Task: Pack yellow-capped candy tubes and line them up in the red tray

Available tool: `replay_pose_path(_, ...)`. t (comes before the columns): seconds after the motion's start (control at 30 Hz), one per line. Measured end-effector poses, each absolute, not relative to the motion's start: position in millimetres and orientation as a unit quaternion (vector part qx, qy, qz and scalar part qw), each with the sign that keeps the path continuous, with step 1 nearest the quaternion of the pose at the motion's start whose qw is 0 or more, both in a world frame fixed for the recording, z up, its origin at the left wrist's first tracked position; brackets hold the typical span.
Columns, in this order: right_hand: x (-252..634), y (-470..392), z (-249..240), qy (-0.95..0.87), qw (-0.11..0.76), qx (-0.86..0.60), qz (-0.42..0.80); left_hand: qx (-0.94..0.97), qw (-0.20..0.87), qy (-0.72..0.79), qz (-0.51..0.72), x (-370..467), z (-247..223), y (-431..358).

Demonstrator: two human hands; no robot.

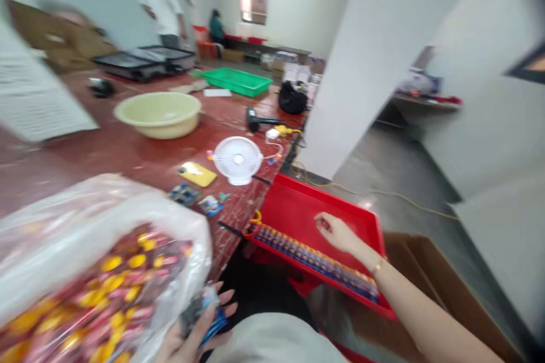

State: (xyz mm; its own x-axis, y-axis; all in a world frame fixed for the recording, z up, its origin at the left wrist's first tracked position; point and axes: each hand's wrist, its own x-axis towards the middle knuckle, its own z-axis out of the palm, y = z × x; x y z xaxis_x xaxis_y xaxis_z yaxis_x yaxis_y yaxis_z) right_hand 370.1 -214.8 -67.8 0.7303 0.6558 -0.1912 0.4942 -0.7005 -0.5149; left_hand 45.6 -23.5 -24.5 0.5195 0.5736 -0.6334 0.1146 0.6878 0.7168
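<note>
And there, right of centre, the right hand (339,234) pinches a small dark piece (326,225) over the tray (340,202), a row of tubes (315,261) along its near edge, while at bottom centre the left hand (198,333) curls round blurred blue packets (218,323) beside the bag (199,235).

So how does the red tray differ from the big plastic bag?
The red tray has a firm-looking raised rim; the plastic bag is whitish and crumpled. The tray's pieces line up along one long side; the bag's pieces lie jumbled. The right hand is over the tray; the left hand is beside the bag. Both contain many small pieces with yellow or orange showing.
</note>
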Motion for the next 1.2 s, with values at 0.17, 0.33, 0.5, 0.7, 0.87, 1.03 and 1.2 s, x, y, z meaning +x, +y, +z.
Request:
replay_pose_path(0.17, 262.7, -73.8, -27.2, -0.615, 0.398, -0.648, 0.207, 0.332, 0.741, 0.504, 0.294, 21.6, -7.1, -3.8)
replay_pose_path(0.33, 171.9, 41.4, -26.1, -0.714, 0.276, -0.601, 0.231, 0.288, 0.687, 0.548, 0.38, -20.3, -15.1, 19.4)
replay_pose_path(0.5, 131.4, 92.1, -58.4, -0.687, 0.17, -0.663, 0.243, 0.238, 0.707, 0.55, 0.376, -36.2, -18.3, 32.7)
replay_pose_path(0.7, 154.9, 75.0, -53.6, -0.642, 0.32, -0.605, 0.345, 0.254, 0.704, 0.537, 0.39, -27.2, -18.1, 42.6)
replay_pose_path(0.87, 173.9, 60.3, -25.4, -0.508, 0.524, -0.474, 0.493, 0.275, 0.708, 0.542, 0.359, -16.8, -17.2, 48.6)
replay_pose_path(1.03, 169.7, 58.2, -7.2, -0.507, 0.54, -0.467, 0.483, 0.346, 0.72, 0.502, 0.333, -15.3, -17.9, 50.4)
replay_pose_path(1.2, 164.1, 56.8, 8.9, -0.598, 0.543, -0.46, 0.368, 0.386, 0.718, 0.488, 0.313, -16.7, -17.1, 51.0)
